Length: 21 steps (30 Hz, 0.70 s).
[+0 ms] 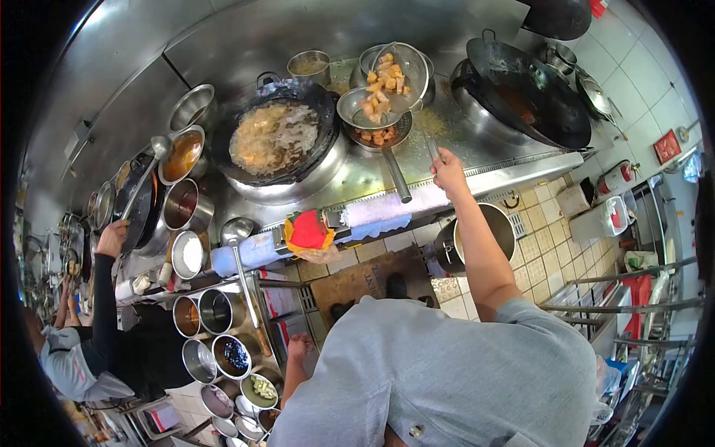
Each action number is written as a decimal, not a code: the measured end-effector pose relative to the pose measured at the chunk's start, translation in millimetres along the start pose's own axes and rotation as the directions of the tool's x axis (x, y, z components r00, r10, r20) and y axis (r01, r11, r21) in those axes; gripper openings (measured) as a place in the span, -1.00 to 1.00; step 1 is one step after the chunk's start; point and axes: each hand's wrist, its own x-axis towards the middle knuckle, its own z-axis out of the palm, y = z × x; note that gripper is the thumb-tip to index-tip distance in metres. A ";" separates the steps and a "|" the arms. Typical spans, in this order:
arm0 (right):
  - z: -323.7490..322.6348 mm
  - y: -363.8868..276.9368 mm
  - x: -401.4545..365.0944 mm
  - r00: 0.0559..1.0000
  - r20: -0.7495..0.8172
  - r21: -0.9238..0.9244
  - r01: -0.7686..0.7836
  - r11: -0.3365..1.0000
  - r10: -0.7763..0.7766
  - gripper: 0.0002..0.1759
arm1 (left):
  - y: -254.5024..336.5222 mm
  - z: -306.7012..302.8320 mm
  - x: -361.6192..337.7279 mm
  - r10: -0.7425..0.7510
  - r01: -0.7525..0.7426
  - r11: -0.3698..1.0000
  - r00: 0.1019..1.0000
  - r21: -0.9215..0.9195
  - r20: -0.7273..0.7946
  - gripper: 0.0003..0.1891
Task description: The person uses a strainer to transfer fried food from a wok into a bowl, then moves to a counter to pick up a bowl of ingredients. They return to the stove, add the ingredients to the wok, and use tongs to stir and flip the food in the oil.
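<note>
My right hand (449,173) is closed round the handle of a strainer (411,65), held tilted over the stove. Orange-brown food chunks (386,76) spill from it into a shallower strainer (348,110) below. That one sits over a small long-handled pan (399,177), with more chunks (376,137) visible beneath. My left hand (299,347) hangs low by my side, its fingers curled, with nothing visible in them. Nearby, a ladle (238,232) leans with its wooden handle end close to that hand, apart from it.
A wok of bubbling oil (272,138) stands left of the strainers, a tilted dark wok (521,97) right. A co-worker's hand (113,238) holds a long ladle (159,147) at left. Ingredient pots (232,356) stand lower left; a tall pot (495,232) is under my right arm.
</note>
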 end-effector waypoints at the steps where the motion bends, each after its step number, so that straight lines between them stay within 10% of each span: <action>1: -0.6 3.6 2.3 1.000 0.002 0.000 -0.005 1.000 0.005 -0.64 | -1.4 -1.6 1.5 -0.037 0.037 0.997 0.999 -0.066 0.000 -0.83; 6: -4.9 2.8 0.2 0.996 0.027 0.029 -0.091 0.995 0.090 -0.58 | -3.9 3.1 -5.8 -0.037 0.022 0.989 0.995 -0.143 -0.098 -0.79; 12: -5.9 -16.4 -3.8 0.999 0.030 0.034 -0.040 0.999 0.039 -0.58 | -8.8 13.1 -42.5 0.068 -0.036 0.979 0.986 0.200 -0.152 -0.72; 21: -9.8 -26.3 -6.8 0.997 -0.010 -0.220 0.067 0.973 -0.071 -0.61 | -41.9 27.7 -49.5 -0.125 0.060 0.924 0.981 -0.377 -0.150 -0.84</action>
